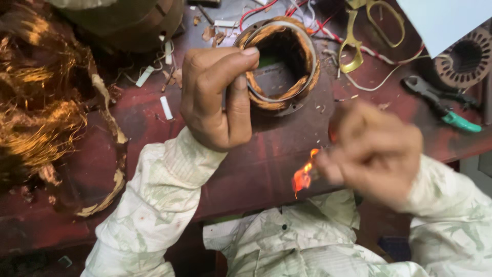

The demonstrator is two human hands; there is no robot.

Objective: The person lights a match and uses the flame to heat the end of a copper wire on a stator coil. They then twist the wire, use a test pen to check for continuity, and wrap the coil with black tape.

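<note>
Blurred, the right hand (374, 151) pinches a small burning orange flame (303, 174) at its fingertips. Left hand (218, 97) grasps the round copper-wound motor stator (279, 64) resting on the red surface (266, 159).

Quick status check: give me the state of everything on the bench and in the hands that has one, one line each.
Left hand: closed, gripping the rim of the motor stator.
Motor stator: lying on the bench, copper windings in place, bore open.
Right hand: blurred, fingers pinched on something small and burning.
Flame: lit, at the right hand's fingertips.
Scissors: lying on the bench; blades hidden.
Pliers: lying unused.
Loose copper wire: tangled heap.
</note>
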